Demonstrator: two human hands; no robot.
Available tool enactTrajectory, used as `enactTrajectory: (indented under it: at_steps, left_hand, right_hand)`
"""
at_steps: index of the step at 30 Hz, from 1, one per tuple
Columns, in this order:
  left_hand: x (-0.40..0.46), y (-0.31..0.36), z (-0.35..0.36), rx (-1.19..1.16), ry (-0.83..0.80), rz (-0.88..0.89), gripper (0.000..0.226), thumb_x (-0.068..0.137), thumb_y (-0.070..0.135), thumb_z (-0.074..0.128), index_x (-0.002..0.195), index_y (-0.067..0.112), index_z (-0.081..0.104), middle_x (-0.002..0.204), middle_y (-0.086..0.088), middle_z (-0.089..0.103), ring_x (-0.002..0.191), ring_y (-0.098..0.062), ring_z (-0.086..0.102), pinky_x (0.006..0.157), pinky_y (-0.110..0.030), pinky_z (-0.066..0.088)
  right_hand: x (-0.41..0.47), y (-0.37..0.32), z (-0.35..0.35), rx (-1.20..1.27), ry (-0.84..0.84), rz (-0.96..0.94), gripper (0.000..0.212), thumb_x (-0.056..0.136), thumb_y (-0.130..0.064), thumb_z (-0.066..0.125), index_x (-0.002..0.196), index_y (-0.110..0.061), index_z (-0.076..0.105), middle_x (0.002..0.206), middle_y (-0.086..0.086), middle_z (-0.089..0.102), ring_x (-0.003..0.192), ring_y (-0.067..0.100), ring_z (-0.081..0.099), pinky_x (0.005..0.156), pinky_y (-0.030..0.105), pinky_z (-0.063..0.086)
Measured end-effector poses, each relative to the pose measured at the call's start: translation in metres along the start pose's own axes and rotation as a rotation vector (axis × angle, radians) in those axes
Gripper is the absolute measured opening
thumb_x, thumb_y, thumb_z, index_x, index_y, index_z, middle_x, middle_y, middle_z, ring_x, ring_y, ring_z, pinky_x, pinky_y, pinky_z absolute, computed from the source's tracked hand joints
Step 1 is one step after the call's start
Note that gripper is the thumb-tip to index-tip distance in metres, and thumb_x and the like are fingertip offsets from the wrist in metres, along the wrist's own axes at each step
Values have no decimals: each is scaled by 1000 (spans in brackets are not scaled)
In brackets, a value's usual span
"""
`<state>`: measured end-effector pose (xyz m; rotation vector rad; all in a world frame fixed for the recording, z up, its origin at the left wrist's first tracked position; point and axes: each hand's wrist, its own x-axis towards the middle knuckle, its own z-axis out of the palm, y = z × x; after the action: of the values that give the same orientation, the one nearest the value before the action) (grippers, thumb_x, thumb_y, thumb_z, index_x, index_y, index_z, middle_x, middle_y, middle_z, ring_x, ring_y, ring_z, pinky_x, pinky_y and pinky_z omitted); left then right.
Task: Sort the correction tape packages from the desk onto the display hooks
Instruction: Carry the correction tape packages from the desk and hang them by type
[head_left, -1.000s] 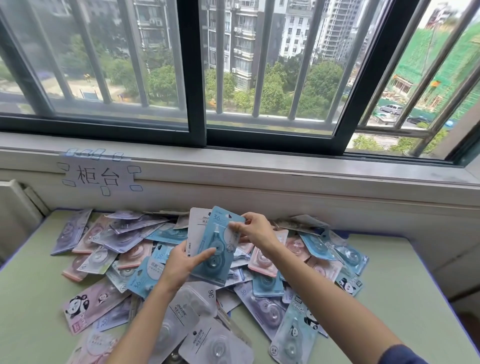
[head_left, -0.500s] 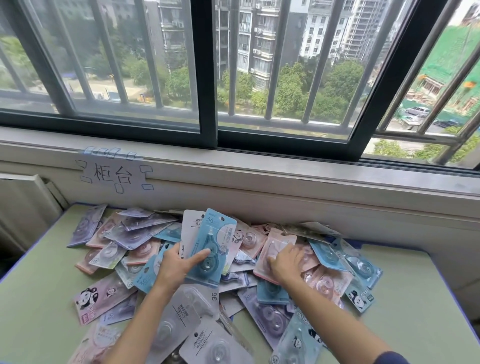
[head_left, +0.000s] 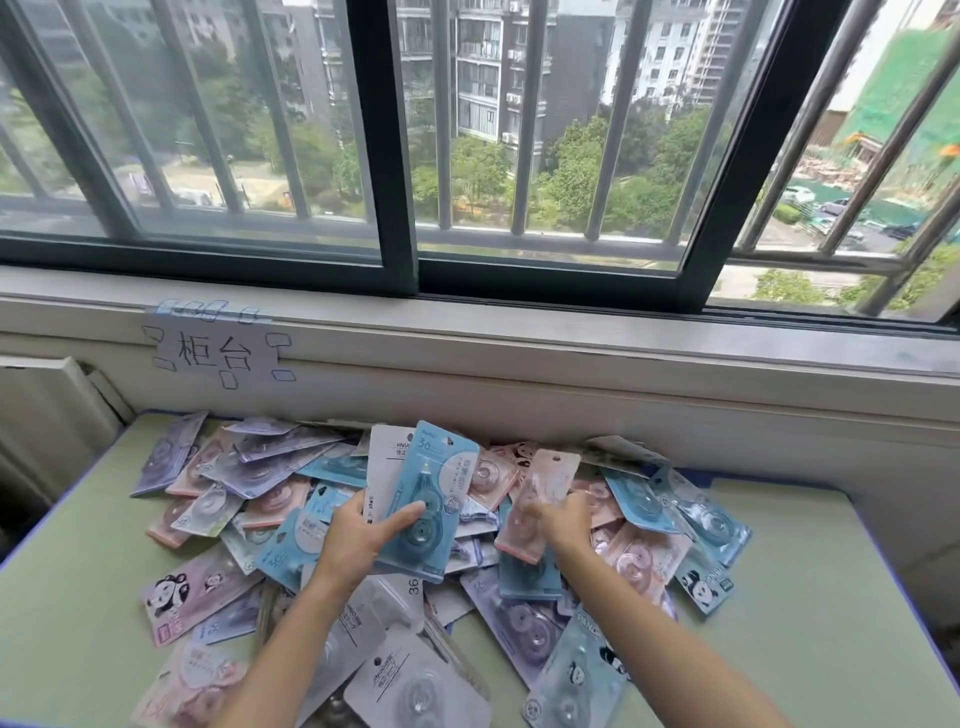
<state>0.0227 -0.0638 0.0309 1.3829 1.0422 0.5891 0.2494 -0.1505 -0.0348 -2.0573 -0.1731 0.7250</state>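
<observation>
Glossy clear-plastic blisters on card packages (head_left: 423, 499) heap over a matt green desk (head_left: 810, 597).

A second ago the right hand (head_left: 563, 522) pinched the top of the blue package (head_left: 426, 499); it then dropped onto the pile and now lifts a pink package (head_left: 540, 499) off it, tilted upright beside the blue one.

Both bare forearms are reaching forward from the lower edge of the head view. The left hand (head_left: 358, 535) is keeping a pinching grip, thumb extended flat in front. The right hand (head_left: 563, 522) is curling its fingers in a grip.
</observation>
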Motion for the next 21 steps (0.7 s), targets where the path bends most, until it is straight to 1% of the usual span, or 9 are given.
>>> enactTrajectory:
  at_steps: [3, 6, 8, 10, 11, 13, 16, 19, 21]
  left_hand:
    - [-3, -1, 10, -14, -14, -8, 35, 74, 24, 80, 104, 12, 66, 96, -2, 74, 87, -16, 70, 70, -37, 60]
    - [-3, -4, 25, -30, -52, 2, 27, 79, 17, 79, 102, 11, 67, 93, -1, 74, 76, -6, 71, 62, -26, 58]
    - [-3, -7, 38, -31, -93, 21, 23, 80, 12, 78, 101, 10, 68, 94, -1, 74, 71, -3, 71, 57, -16, 54]
    - [-3, -7, 53, -40, -151, 42, 22, 79, 12, 78, 99, 12, 69, 93, 1, 75, 78, -8, 72, 58, -15, 54]
    - [-4, -7, 60, -44, -185, 47, 20, 79, 11, 78, 97, 15, 69, 89, 4, 76, 81, -10, 71, 58, -16, 55]
    - [-7, -6, 75, -42, -273, 55, 18, 79, 10, 77, 93, 16, 68, 77, 10, 75, 79, -11, 71, 55, -19, 56]
    - [-18, -3, 96, -46, -432, 32, 27, 75, 18, 81, 98, 12, 68, 81, 1, 76, 75, -19, 72, 53, -34, 59]
    - [-32, 1, 113, -30, -569, 79, 55, 56, 40, 92, 98, 13, 69, 88, -3, 77, 82, -22, 74, 69, -39, 61]
    - [-45, 0, 126, -9, -652, 85, 42, 61, 31, 91, 93, 16, 68, 87, -2, 77, 86, -23, 74, 77, -42, 59]
  right_hand:
    - [-3, 8, -15, 118, -63, 33, 43, 69, -13, 83, 101, -2, 57, 96, 10, 66, 89, 25, 64, 78, 39, 54]
    - [-10, 22, -37, 226, -62, 15, 19, 74, -13, 80, 83, -11, 64, 84, 5, 70, 74, 18, 66, 68, 33, 55]
    - [-17, 34, -55, 312, -15, 17, 35, 71, -29, 80, 95, -9, 64, 88, 4, 70, 73, 19, 67, 62, 30, 56]
    - [-24, 46, -77, 375, 79, 26, 62, 63, -45, 77, 109, -9, 56, 97, 5, 68, 84, 23, 67, 72, 38, 58]
    - [-32, 50, -89, 417, 133, 6, 61, 68, -41, 76, 113, -7, 53, 101, 6, 67, 88, 23, 66, 75, 38, 57]
    - [-53, 55, -113, 462, 231, -37, 39, 84, -23, 72, 111, -6, 49, 105, 8, 65, 91, 20, 63, 69, 26, 51]
    - [-90, 67, -142, 514, 345, -107, 21, 89, -16, 67, 98, -14, 48, 97, 5, 64, 81, 15, 62, 60, 19, 49]
    - [-127, 87, -163, 515, 431, -142, 23, 90, -15, 67, 100, -11, 47, 101, 10, 65, 81, 16, 64, 63, 20, 52]
    - [-158, 102, -173, 507, 541, -170, 20, 90, -11, 66, 98, -10, 48, 101, 13, 65, 78, 13, 62, 60, 14, 49]
